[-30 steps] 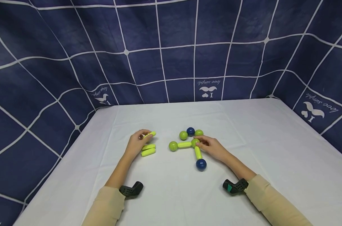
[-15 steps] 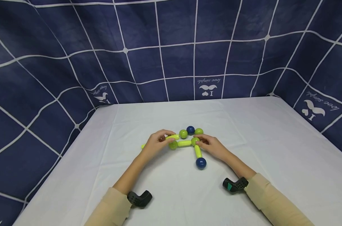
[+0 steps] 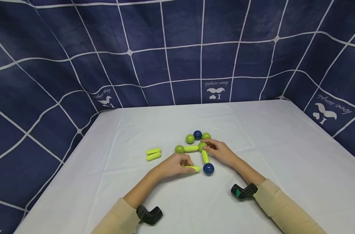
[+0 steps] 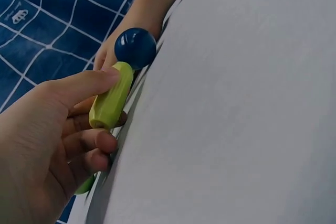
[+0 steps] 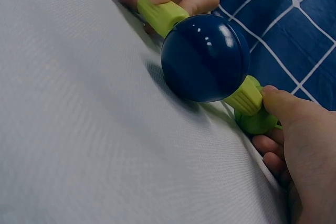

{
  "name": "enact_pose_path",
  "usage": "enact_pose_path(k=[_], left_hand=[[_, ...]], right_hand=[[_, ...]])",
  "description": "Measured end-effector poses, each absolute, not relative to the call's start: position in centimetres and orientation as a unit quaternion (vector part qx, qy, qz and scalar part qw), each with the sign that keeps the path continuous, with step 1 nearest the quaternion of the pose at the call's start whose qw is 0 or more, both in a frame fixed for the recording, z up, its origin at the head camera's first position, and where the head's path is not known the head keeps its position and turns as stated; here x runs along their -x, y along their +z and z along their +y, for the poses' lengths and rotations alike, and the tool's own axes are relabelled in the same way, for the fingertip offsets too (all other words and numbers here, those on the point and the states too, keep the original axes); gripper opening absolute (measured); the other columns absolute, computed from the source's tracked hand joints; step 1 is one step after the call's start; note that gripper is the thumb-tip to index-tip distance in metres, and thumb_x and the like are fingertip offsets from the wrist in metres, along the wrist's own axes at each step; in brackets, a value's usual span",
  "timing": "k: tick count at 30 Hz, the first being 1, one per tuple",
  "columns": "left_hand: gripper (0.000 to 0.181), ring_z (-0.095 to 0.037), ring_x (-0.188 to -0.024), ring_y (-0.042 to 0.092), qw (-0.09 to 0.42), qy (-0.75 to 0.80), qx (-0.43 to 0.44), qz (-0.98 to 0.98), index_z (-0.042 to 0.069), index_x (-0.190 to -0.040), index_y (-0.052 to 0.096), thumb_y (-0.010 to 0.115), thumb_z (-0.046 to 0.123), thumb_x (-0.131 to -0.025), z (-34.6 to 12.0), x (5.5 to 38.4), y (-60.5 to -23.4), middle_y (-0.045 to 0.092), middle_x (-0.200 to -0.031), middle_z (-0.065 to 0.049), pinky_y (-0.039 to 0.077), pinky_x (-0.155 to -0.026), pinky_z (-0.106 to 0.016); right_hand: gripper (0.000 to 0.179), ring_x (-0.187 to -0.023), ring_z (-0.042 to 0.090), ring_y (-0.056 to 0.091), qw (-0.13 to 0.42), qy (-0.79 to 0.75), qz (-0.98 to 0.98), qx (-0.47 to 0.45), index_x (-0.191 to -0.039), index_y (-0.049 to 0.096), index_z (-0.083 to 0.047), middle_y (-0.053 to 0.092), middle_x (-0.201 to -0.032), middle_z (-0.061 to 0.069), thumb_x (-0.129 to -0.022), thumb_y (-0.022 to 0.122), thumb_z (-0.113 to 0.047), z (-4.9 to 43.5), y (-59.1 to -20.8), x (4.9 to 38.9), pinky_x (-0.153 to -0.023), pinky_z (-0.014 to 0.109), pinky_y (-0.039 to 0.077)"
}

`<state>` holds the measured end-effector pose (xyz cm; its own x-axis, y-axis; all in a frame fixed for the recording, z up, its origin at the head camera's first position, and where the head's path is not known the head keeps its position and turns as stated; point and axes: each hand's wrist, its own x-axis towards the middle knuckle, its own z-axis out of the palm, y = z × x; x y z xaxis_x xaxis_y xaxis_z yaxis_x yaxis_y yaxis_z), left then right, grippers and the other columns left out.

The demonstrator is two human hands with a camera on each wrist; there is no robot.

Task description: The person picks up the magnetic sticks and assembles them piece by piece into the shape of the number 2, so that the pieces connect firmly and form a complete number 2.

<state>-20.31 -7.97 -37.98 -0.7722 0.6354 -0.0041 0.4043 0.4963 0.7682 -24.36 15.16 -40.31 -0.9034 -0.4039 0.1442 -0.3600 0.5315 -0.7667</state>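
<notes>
My left hand (image 3: 175,166) pinches a yellow-green toy rod (image 4: 112,98) between thumb and fingers, one end right beside a blue ball (image 3: 208,169). That ball sits at the near end of an L-shaped build. From it a rod (image 3: 205,157) runs back to a green corner ball (image 3: 202,147), which my right hand (image 3: 222,152) grips with thumb and fingers. Another rod (image 3: 191,148) goes left from the corner to a second green ball (image 3: 179,149). In the right wrist view the blue ball (image 5: 206,59) fills the middle, hiding part of the rod behind it.
Two loose yellow-green rods (image 3: 153,154) lie side by side on the left of the white-covered table (image 3: 253,130). Behind the build stand a green ball (image 3: 190,138), a dark blue ball (image 3: 197,135) and another green ball (image 3: 206,136). Navy checked cloth (image 3: 183,58) hangs around the table.
My left hand has carried its rod rightward from the loose rods, past the build's left ball, then toward me to the near blue ball. The right hand has kept its grip on the corner.
</notes>
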Motion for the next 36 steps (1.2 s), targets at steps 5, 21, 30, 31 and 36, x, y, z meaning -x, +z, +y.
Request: enact_pose_path(k=[5,21,30,31,36], left_hand=[[0.013,-0.003,-0.053,0.040,0.151,0.412,-0.310,0.843,0.014,-0.078,0.065,0.071,0.026,-0.079,-7.7,20.0,-38.3,0.049,-0.061,0.008,0.035,-0.052,-0.016],[0.013,-0.003,-0.051,0.041,0.152,0.416,-0.306,0.843,0.015,-0.079,0.064,0.071,0.027,-0.078,-7.2,19.5,-38.2,0.053,-0.063,0.008,0.035,-0.050,-0.016],[0.015,-0.003,-0.056,0.043,0.147,0.409,-0.305,0.847,0.017,-0.085,0.064,0.069,0.029,-0.079,-7.0,19.3,-38.4,0.054,-0.068,0.009,0.038,-0.053,-0.017],[0.014,-0.003,-0.057,0.044,0.146,0.407,-0.306,0.848,0.017,-0.085,0.064,0.069,0.029,-0.079,-7.0,19.3,-38.4,0.054,-0.068,0.009,0.038,-0.054,-0.017],[0.015,-0.002,-0.058,0.044,0.143,0.406,-0.315,0.846,0.017,-0.084,0.064,0.069,0.030,-0.080,-6.9,19.5,-38.5,0.054,-0.067,0.009,0.039,-0.056,-0.017]], right_hand=[[0.040,-0.082,0.013,0.053,0.025,-0.436,0.873,0.217,-0.124,0.054,-0.008,0.062,-0.099,0.009,-0.091,0.054,-0.030,15.1,-40.1,24.2,-0.071,0.022,0.045],[0.041,-0.083,0.013,0.052,0.026,-0.441,0.871,0.215,-0.124,0.053,-0.007,0.062,-0.100,0.010,-0.091,0.054,-0.029,15.1,-40.2,24.2,-0.071,0.021,0.044],[0.040,-0.082,0.012,0.052,0.022,-0.440,0.870,0.221,-0.124,0.054,-0.008,0.062,-0.100,0.009,-0.091,0.054,-0.030,14.9,-40.3,24.2,-0.071,0.021,0.045],[0.040,-0.083,0.013,0.053,0.022,-0.440,0.870,0.220,-0.124,0.054,-0.008,0.062,-0.100,0.008,-0.091,0.054,-0.030,15.0,-40.2,24.2,-0.071,0.021,0.045],[0.040,-0.091,0.017,0.058,0.008,-0.423,0.877,0.229,-0.126,0.053,-0.009,0.061,-0.108,0.008,-0.091,0.054,-0.029,15.2,-39.9,23.9,-0.078,0.028,0.048]])
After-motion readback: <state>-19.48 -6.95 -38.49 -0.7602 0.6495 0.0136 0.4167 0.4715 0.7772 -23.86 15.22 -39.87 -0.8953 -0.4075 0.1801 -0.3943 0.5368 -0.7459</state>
